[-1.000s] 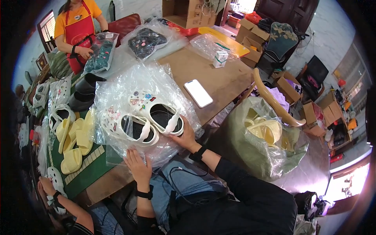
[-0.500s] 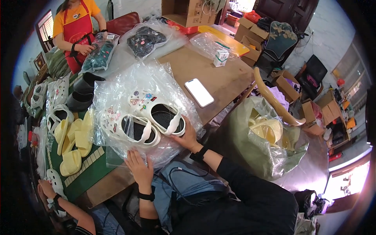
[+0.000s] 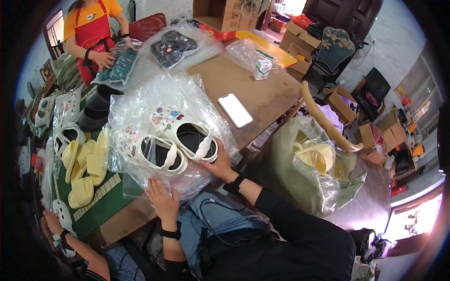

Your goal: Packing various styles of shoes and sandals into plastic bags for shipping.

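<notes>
White phone [image 3: 235, 110] on table [image 3: 262, 91]; yellow slippers [image 3: 87, 169] left.

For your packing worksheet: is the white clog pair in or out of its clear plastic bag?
In: the white clog pair lies under the clear plastic bag.

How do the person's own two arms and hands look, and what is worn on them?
Both hands are bare, with no gloves. The left hand has a black band with a small case, like a watch, on its wrist, and the forearm above it is bare. The right hand also has a black wristband, and behind it a long black sleeve covers the arm. No rings can be made out.
</notes>
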Demonstrator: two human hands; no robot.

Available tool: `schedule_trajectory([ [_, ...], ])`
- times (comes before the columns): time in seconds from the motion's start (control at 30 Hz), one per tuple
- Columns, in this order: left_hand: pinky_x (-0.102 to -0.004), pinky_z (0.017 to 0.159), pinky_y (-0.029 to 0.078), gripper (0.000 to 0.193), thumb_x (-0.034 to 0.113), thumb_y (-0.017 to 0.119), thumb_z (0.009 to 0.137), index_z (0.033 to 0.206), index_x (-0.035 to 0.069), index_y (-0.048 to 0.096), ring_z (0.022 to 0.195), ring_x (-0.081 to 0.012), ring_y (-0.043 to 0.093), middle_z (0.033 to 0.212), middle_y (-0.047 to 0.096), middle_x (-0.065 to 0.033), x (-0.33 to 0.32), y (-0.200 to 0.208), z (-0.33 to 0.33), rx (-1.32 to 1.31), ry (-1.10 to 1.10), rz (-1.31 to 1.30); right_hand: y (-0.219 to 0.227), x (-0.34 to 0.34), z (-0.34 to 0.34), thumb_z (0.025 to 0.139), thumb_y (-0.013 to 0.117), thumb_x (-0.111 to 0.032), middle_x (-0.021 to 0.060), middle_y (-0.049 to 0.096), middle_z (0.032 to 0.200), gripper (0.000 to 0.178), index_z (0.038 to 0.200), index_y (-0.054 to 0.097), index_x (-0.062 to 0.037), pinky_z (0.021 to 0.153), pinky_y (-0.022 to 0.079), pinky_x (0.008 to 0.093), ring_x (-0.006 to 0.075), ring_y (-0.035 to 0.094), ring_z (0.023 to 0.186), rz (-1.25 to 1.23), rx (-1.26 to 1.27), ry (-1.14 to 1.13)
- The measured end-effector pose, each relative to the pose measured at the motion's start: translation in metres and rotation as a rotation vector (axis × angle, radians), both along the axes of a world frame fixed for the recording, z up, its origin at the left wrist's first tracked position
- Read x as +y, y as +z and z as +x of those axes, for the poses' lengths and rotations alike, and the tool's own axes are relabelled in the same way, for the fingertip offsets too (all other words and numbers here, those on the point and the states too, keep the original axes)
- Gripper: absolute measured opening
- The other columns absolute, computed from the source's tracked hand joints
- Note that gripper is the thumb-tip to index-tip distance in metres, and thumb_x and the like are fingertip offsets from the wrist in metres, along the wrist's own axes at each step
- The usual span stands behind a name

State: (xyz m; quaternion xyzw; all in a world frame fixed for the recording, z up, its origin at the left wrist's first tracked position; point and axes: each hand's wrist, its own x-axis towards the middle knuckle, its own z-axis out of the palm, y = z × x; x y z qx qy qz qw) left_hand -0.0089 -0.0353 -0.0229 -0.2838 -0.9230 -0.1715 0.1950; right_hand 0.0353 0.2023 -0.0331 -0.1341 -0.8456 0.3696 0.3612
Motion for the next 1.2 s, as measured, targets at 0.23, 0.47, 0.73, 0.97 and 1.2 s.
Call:
schedule_trajectory([
  [0.23, -0.0539, 0.104, 0.021, 0.057, 0.024, 0.055, 0.081, 0.127, -0.005, 0.036, 0.124, -0.0390, 0.033, 0.129, 0.040, -0.0238, -0.0002, -0.0033, -0.0014, 0.016, 0.003, -0.007, 0.0052, -0.0005, 0.0006, 0.061, 0.076, -0.032, 0.0209, 0.049, 0.117, 0.089, 0.131, 0.030, -0.0032, 0.088, 0.044, 0.0401, 0.0358, 0.053, 0.106, -0.010, 0.015, -0.009],
  [0.47, -0.0544, 0.104, 0.020, 0.058, 0.025, 0.055, 0.081, 0.127, -0.005, 0.036, 0.125, -0.0386, 0.033, 0.130, 0.040, -0.0238, 0.0014, -0.0011, 0.0005, 0.011, -0.012, 0.021, 0.0026, 0.0006, 0.0025, 0.063, 0.076, -0.037, 0.0225, 0.049, 0.119, 0.090, 0.132, 0.030, -0.0040, 0.089, 0.043, 0.0421, 0.0377, 0.051, 0.106, -0.014, 0.038, 0.012],
  [0.73, -0.0534, 0.105, 0.020, 0.057, 0.025, 0.054, 0.082, 0.126, -0.006, 0.037, 0.126, -0.0380, 0.032, 0.130, 0.040, -0.0234, 0.0003, -0.0032, -0.0006, 0.008, 0.014, -0.012, -0.0001, 0.0002, 0.0002, 0.064, 0.075, -0.038, 0.0235, 0.048, 0.118, 0.090, 0.132, 0.029, -0.0018, 0.089, 0.042, 0.0426, 0.0386, 0.051, 0.106, 0.029, 0.012, -0.017],
  [0.97, -0.0522, 0.106, 0.020, 0.057, 0.027, 0.054, 0.083, 0.126, -0.005, 0.037, 0.127, -0.0379, 0.031, 0.130, 0.039, -0.0234, -0.0003, -0.0013, 0.0003, 0.001, 0.005, -0.013, 0.0017, -0.0005, 0.0005, 0.064, 0.075, -0.037, 0.0239, 0.048, 0.118, 0.090, 0.132, 0.028, -0.0031, 0.090, 0.042, 0.0433, 0.0391, 0.050, 0.106, 0.016, 0.013, -0.008],
  [1.2, -0.0526, 0.105, 0.019, 0.057, 0.028, 0.053, 0.083, 0.127, -0.005, 0.036, 0.126, -0.0381, 0.031, 0.130, 0.039, -0.0234, 0.0008, -0.0002, 0.0022, -0.008, 0.011, -0.006, 0.0012, 0.0000, 0.0015, 0.064, 0.075, -0.036, 0.0238, 0.048, 0.118, 0.090, 0.132, 0.027, -0.0030, 0.090, 0.042, 0.0431, 0.0389, 0.051, 0.106, 0.010, 0.021, 0.005],
])
